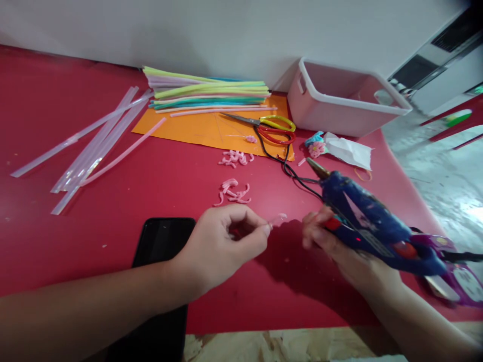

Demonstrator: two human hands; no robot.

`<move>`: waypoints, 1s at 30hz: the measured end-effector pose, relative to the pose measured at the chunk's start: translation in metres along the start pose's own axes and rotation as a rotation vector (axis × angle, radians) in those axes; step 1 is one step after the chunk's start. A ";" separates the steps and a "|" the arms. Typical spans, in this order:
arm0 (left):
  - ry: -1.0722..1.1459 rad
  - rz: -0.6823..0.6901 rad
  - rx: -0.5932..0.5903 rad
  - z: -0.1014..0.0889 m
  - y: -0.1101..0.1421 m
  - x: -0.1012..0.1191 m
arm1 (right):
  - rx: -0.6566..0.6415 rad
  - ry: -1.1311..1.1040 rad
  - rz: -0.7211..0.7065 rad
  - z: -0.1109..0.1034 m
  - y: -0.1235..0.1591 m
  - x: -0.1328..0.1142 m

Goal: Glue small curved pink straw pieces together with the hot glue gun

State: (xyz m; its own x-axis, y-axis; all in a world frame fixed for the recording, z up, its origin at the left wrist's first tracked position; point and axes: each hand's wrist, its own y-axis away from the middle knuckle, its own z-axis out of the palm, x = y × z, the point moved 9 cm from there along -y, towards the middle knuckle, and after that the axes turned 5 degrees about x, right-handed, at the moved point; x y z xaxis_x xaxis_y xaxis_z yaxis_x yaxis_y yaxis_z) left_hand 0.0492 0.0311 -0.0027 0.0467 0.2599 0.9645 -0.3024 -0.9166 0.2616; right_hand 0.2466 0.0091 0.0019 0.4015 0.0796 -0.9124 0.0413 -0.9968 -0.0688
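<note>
Between thumb and forefinger, my left hand [226, 246] pinches a short pink pipe cleaner piece [278, 219], its far end sticking out to the right. My right hand [339, 246] is wrapped round the handle of a blue glue gun [366, 221], whose metal nozzle points up and left, apart from the pink piece. A small red light glows on the gun's side. Two small heaps of cut pink pipe cleaner pieces, one nearer [233, 192] and one farther [236, 158], lie beyond my left hand. A black phone [162, 241] lies partly under my left forearm.
Scissors [264, 122] and a bundle of coloured pipe cleaners [211, 93] rest on orange paper [181, 131]. Clear glue sticks [101, 136] lie at left. A pink bin [339, 108] stands at back right, near small pipe cleaner flowers [316, 146]. A purple power strip [453, 271] sits at right.
</note>
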 end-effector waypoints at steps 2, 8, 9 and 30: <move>-0.091 0.062 -0.016 0.003 0.004 0.003 | -0.047 -0.177 0.090 0.011 0.000 -0.001; -0.381 0.399 -0.034 0.011 0.014 0.025 | -0.152 -0.557 0.475 0.041 0.017 0.002; -0.395 0.440 -0.036 0.012 0.016 0.028 | -0.159 -0.587 0.518 0.043 0.019 0.003; 0.363 -0.470 -0.464 0.043 0.014 -0.027 | -0.258 -0.634 0.476 0.049 0.015 0.008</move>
State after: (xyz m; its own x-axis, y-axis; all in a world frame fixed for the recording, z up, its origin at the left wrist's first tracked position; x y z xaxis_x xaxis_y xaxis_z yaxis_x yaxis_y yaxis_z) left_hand 0.0849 -0.0017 -0.0232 -0.0223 0.7496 0.6615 -0.7021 -0.4828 0.5234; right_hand 0.2058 -0.0059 -0.0259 -0.1591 -0.4478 -0.8799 0.2368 -0.8825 0.4064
